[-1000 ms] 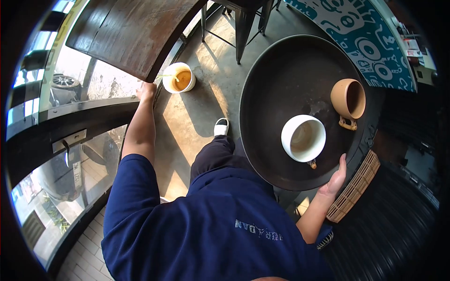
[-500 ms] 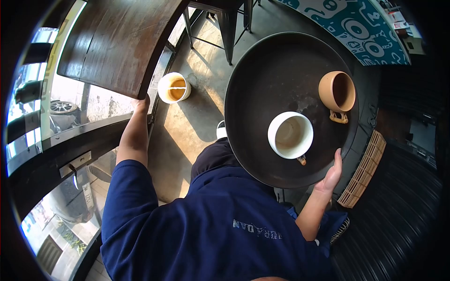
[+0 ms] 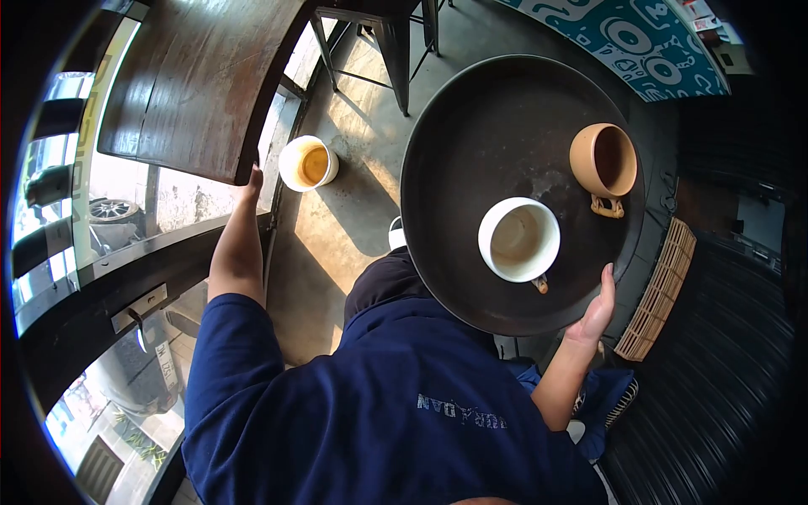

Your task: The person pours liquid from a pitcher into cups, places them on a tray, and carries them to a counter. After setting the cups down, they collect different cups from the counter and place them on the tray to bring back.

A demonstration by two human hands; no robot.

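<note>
Fingers [image 3: 607, 279] (right) on rim, tray [image 3: 497, 118] above

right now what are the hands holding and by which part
The right hand holds the round dark tray by its near rim, thumb on top. The left hand touches the corner of the wooden tabletop; a grip there cannot be told.

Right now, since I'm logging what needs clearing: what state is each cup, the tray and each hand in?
tray: held at its rim by the right hand, carrying two cups.
white cup: upright, nearly empty, residue inside.
tan cup: on the tray, inside shadowed, contents unclear.
third cup: off the tray, holding orange-brown liquid.
left hand: at the wooden table edge.
</note>
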